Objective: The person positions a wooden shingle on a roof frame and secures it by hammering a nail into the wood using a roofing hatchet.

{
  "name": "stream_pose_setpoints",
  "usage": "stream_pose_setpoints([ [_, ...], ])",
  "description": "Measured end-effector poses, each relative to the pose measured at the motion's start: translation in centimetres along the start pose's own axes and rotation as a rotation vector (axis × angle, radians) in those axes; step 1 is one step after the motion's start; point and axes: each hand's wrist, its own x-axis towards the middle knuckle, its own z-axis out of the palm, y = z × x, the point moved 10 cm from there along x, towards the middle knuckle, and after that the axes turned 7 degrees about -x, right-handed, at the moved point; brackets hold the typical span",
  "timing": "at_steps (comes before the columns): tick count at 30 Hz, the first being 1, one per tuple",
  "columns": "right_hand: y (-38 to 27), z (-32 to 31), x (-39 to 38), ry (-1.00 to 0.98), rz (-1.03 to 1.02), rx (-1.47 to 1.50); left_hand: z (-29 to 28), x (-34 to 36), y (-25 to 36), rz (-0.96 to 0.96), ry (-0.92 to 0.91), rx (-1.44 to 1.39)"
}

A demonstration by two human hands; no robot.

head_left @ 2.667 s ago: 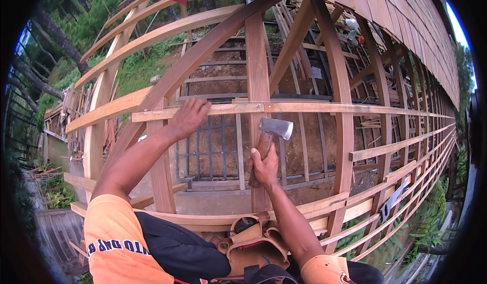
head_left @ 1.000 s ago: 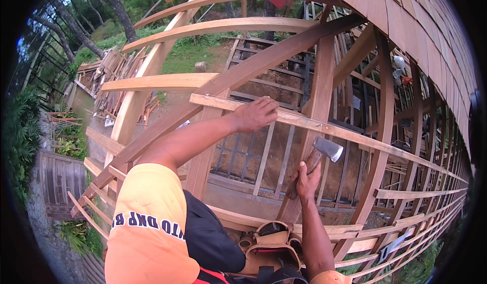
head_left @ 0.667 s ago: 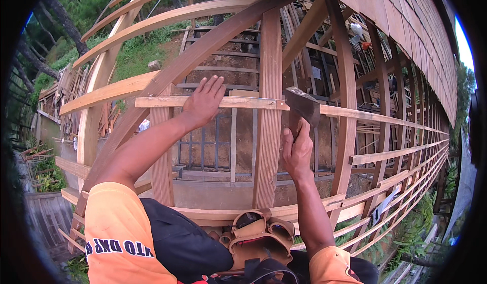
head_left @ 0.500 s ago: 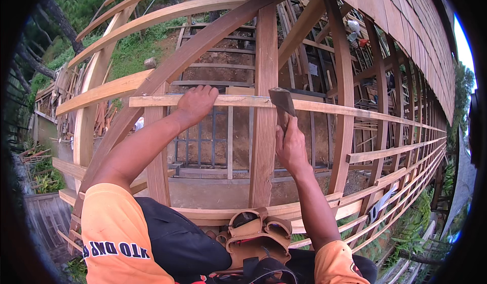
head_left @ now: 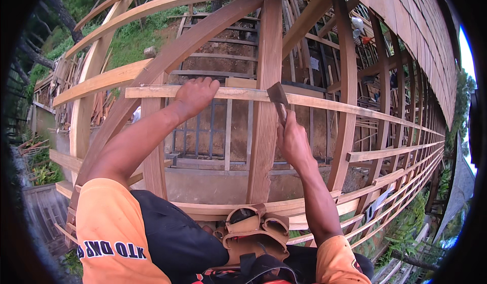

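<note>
A hatchet [head_left: 278, 99] over a thin batten [head_left: 242, 94], just above the centre of the frame.
The right hand [head_left: 294, 141], right of centre, is wrapped round the hatchet's handle; whether its head touches the batten I cannot tell. The left hand [head_left: 196, 97], left of centre, curls its fingers over the batten, which crosses an upright rafter [head_left: 264, 147] mid-frame. A leather tool pouch [head_left: 256, 244] sits at bottom centre, a handsaw [head_left: 380, 201] at lower right, wooden shingles [head_left: 406, 25] at upper right.

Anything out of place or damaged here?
One thing: what looks like a handsaw sits at a slant among the narrow slats at right. No fastening is visible, so it may slip. No obvious damage otherwise.
</note>
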Motion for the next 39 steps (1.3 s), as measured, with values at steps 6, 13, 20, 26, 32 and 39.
stream_pose_setpoints([
  [6,-5.7,-8.1,-3.3,0.514,-0.356,0.216,0.1,-0.7,-0.3,-0.010,-0.018,0.002],
  [13,-3.7,-6.7,-3.9,0.555,-0.391,0.113,0.2,-0.2,-0.1,-0.014,0.001,-0.013],
  [20,-6.5,-12.3,-3.7,0.573,-0.327,0.199,-0.5,-0.7,-0.2,-0.013,-0.025,-0.033],
  [26,-6.3,-14.0,-6.5,0.851,-0.646,0.757,0.0,0.0,0.0,-0.012,0.019,-0.019],
  [32,-4.4,-8.9,0.4,0.204,-0.333,-0.103,-0.3,-0.3,0.1,0.026,0.077,0.037],
  [39,-10.2,-22.0,-7.9,1.012,-0.881,0.872,0.3,-0.7,-0.1,-0.037,0.008,0.005],
])
